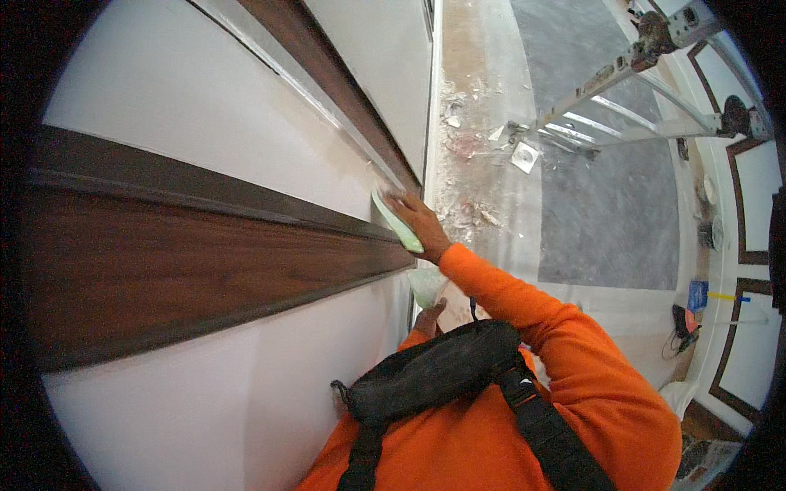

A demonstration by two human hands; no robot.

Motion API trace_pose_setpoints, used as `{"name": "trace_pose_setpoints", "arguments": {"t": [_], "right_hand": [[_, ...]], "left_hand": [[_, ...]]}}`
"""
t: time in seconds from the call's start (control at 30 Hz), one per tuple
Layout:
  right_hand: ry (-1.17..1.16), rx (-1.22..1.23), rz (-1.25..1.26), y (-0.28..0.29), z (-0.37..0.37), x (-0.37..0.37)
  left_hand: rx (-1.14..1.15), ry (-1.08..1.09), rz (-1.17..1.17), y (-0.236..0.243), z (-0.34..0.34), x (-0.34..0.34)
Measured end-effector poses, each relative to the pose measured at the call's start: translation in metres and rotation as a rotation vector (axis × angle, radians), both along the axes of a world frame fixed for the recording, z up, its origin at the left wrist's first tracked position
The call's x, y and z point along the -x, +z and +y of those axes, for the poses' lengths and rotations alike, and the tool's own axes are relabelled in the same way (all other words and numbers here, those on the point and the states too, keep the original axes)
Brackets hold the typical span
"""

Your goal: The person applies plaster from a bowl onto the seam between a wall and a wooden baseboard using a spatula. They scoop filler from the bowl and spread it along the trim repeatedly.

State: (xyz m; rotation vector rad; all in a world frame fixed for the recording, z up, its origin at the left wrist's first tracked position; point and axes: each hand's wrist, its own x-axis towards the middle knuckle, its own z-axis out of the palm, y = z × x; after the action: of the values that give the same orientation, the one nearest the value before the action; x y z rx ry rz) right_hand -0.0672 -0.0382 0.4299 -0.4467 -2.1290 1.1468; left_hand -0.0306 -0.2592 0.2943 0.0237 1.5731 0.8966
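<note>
My right hand (pixel 420 222) reaches out to the wall and presses a thin, curved pale green sheet (pixel 396 222) against it. That sheet lies at the white wall panel (pixel 327 155), just above the dark brown wood band (pixel 205 237) and near its far end. Lower and closer to my body, my left hand (pixel 431 316) grips another pale green piece (pixel 425 286), like a folded sheet. Its fingers are partly hidden behind the piece and the black pouch (pixel 434 368) on my chest.
White scraps and dust (pixel 475 209) litter the floor along the wall, with a small white square plate (pixel 525 157) among them. A metal stepladder (pixel 647 90) stands at the upper right on a grey floor covering (pixel 610 229). Tools, including a blue item (pixel 697 295), lie by the right wall.
</note>
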Motion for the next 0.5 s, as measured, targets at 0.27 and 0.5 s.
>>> {"name": "trace_pose_setpoints", "arguments": {"t": [0.27, 0.5], "right_hand": [[-0.065, 0.996, 0.140, 0.008, -0.002, 0.005], [-0.178, 0.985, 0.351, 0.086, 0.008, 0.025]], "left_hand": [[-0.040, -0.017, 0.024, 0.003, 0.014, 0.004], [-0.053, -0.029, 0.019, 0.001, 0.013, -0.001]]}}
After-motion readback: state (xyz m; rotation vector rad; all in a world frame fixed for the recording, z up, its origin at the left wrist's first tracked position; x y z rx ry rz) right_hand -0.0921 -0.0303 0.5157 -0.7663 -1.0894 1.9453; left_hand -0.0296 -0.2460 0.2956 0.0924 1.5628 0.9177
